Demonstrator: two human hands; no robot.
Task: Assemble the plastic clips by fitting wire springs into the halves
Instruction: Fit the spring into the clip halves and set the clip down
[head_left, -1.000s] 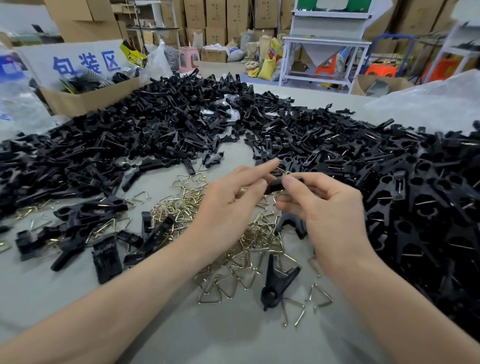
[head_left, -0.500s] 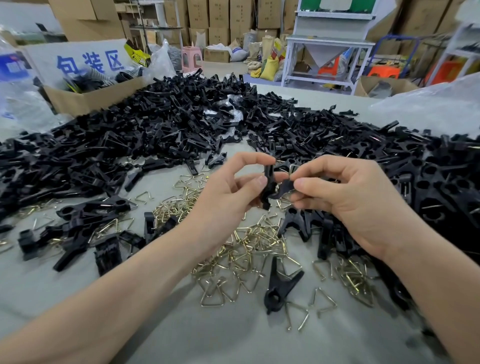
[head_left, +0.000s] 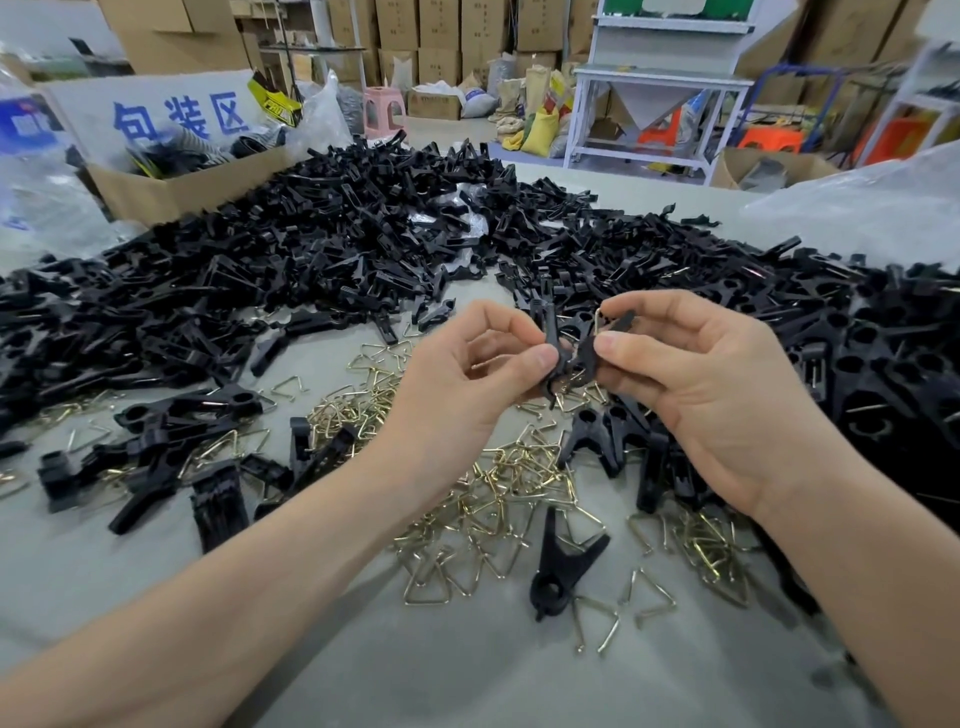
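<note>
My left hand (head_left: 462, 374) pinches one black plastic clip half (head_left: 551, 345), held upright above the table. My right hand (head_left: 696, 384) grips a second black clip half (head_left: 589, 351), with a brass wire spring (head_left: 602, 318) showing at its upper end. The two halves meet at their lower ends between my thumbs. Below the hands lies a scatter of brass wire springs (head_left: 498, 499). An assembled black clip (head_left: 561, 569) rests on the table in front of them.
A big heap of black clip halves (head_left: 322, 260) covers the table's far side and left. Another heap of black clips (head_left: 883, 374) fills the right. A cardboard box (head_left: 171, 192) stands at the back left, clear plastic bags (head_left: 872, 202) at the back right.
Both hands have lifted off the spring pile and come up slightly. The two clip halves, hidden in my fingers before, are now spread in a V with the spring visible.
</note>
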